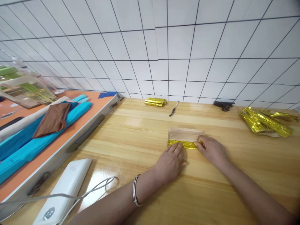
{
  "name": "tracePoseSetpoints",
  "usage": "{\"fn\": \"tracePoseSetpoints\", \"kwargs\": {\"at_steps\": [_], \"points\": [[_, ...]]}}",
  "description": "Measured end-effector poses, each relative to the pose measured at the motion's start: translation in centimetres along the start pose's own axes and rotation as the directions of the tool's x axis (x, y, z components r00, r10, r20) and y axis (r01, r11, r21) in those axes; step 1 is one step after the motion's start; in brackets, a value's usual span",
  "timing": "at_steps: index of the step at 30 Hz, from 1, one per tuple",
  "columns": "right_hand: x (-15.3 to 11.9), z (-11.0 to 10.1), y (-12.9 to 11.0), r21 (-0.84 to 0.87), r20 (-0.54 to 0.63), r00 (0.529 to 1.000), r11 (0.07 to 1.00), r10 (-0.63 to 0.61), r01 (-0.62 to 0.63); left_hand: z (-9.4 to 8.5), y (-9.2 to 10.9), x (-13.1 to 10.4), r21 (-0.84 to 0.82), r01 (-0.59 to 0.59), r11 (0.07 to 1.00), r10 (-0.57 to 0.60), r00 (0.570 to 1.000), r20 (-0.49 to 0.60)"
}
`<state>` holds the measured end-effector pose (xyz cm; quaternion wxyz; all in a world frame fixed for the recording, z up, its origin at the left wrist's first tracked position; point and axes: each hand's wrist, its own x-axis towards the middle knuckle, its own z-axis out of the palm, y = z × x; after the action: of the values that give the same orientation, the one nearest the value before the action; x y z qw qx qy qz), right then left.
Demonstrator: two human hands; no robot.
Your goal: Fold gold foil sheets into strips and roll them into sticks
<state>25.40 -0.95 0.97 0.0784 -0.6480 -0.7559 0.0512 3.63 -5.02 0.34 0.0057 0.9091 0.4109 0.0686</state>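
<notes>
A small sheet of gold foil paper [184, 135] lies on the wooden table in front of me. Its pale underside faces up at the far part, and a shiny gold strip runs along the near edge, where it looks folded over. My left hand [170, 162] rests flat with its fingertips on the gold strip, left of centre. At the sheet's right end my right hand [212, 150] pinches the corner between thumb and bent fingers. The fingers cover that corner.
Gold foil rolls [155, 102] lie by the wall, near a pen [174, 108] and a black clip-like object [224, 105]. Crumpled gold foil [267, 122] sits at the right. A white power bank [64, 190] with a cable and an orange board [77, 123] bearing blue and brown paper occupy the left.
</notes>
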Motion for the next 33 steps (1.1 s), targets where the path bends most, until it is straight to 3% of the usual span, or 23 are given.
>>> {"fn": "tracePoseSetpoints", "kwargs": {"at_steps": [18, 33], "points": [[0.2, -0.8, 1.0, 0.226, 0.097, 0.995, 0.973, 0.015, -0.037, -1.3, 0.2, 0.4, -0.109, 0.037, 0.993, -0.036, 0.999, 0.014], [0.3, 0.0, 1.2, 0.189, 0.040, 0.996, 0.979, 0.075, -0.081, -1.5, 0.2, 0.3, -0.099, 0.014, 0.995, -0.012, 1.000, 0.027]]}}
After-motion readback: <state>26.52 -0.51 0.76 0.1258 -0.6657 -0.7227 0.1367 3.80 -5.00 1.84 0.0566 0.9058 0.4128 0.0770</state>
